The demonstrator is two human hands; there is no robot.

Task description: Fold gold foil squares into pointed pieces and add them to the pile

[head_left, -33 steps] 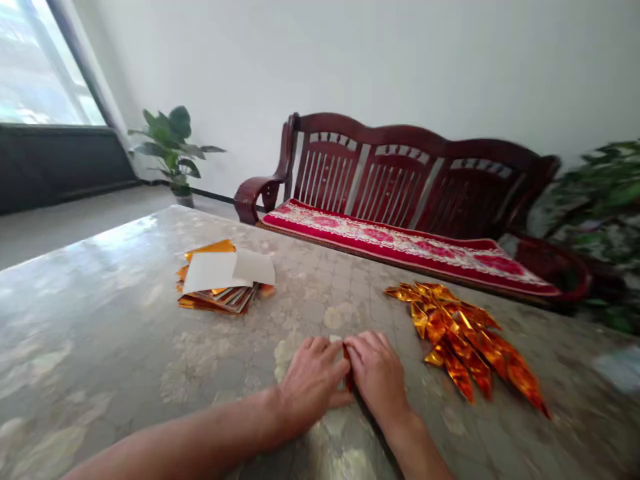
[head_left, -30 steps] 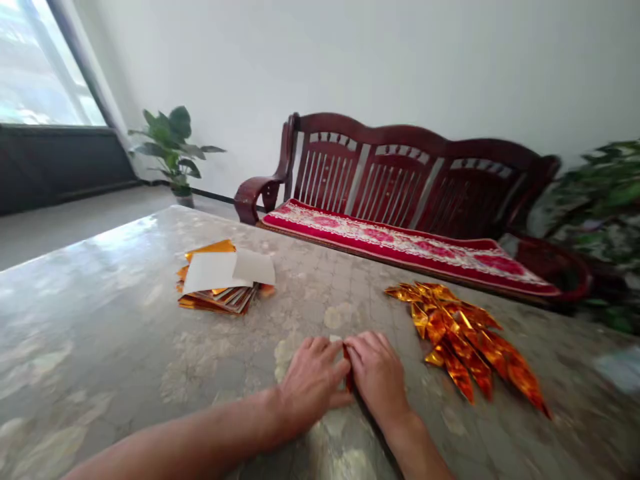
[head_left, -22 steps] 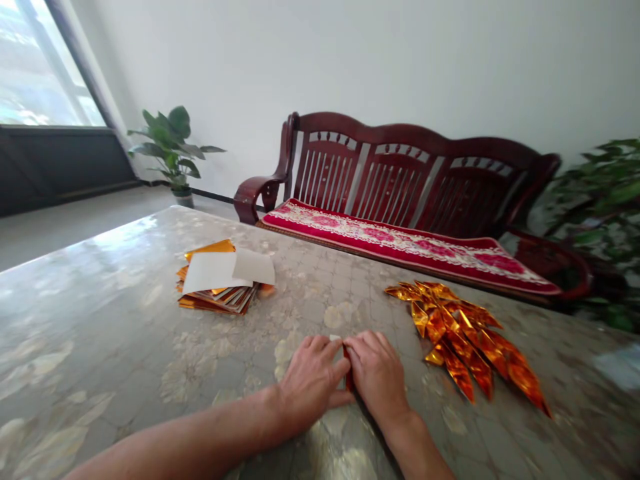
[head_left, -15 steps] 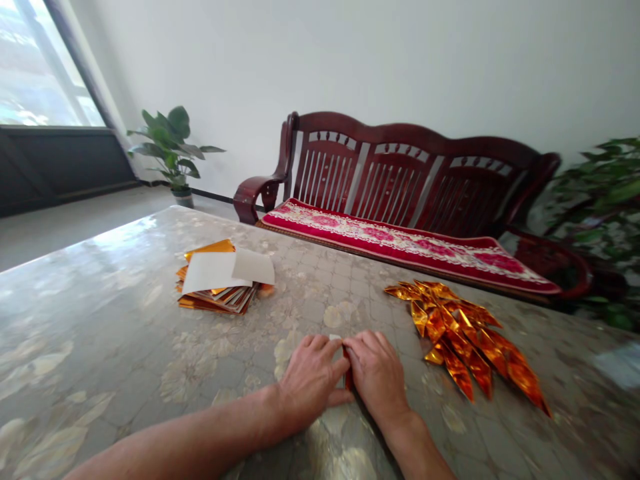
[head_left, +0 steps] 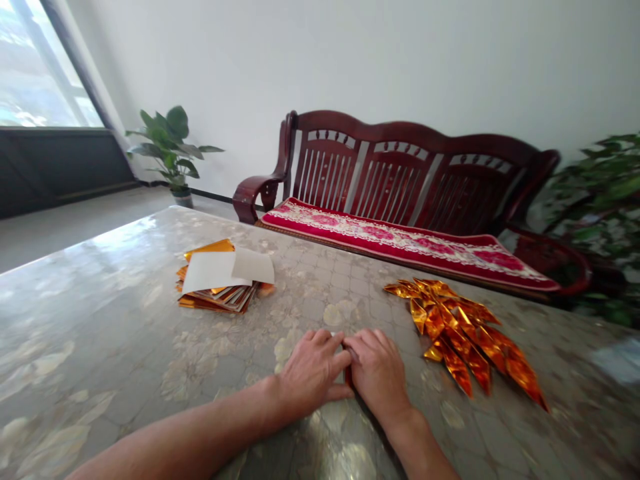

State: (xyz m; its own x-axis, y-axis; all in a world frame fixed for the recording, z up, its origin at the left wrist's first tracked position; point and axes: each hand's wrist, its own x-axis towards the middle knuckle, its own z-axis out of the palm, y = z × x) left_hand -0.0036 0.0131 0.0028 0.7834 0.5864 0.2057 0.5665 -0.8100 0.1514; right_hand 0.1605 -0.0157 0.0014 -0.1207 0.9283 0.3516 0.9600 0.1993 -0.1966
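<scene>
at the fingertips we see a small foil piece [head_left: 348, 376], orange-red along its narrow visible edge, with a pale bit showing at its far end. it lies at the table's near side, between the two hands and touching both. the left hand [head_left: 306, 368] bends its fingers over the piece and bears down on it, the thumb stretched a little apart below. the right hand [head_left: 379, 373] has its fingers curled close together, gripping the piece along its other side. the hands cover most of it, so we cannot tell its full shape.

from there we look out across the table [head_left: 310, 307], patterned with pale flowers and crossing lines. beyond the left hand and well apart from it sits an uneven stack of sheets [head_left: 213, 273], orange foil and pale backs mixed, two pale faces on top. to the right of the right hand lies a heap of folded foil shapes [head_left: 457, 333], pointed and shiny, overlapping one another.

past the table we see a dark red-brown wooden bench [head_left: 390, 177] with a red floral runner [head_left: 380, 235] along its seat, and a potted plant [head_left: 173, 143] left of it, near the wall.
</scene>
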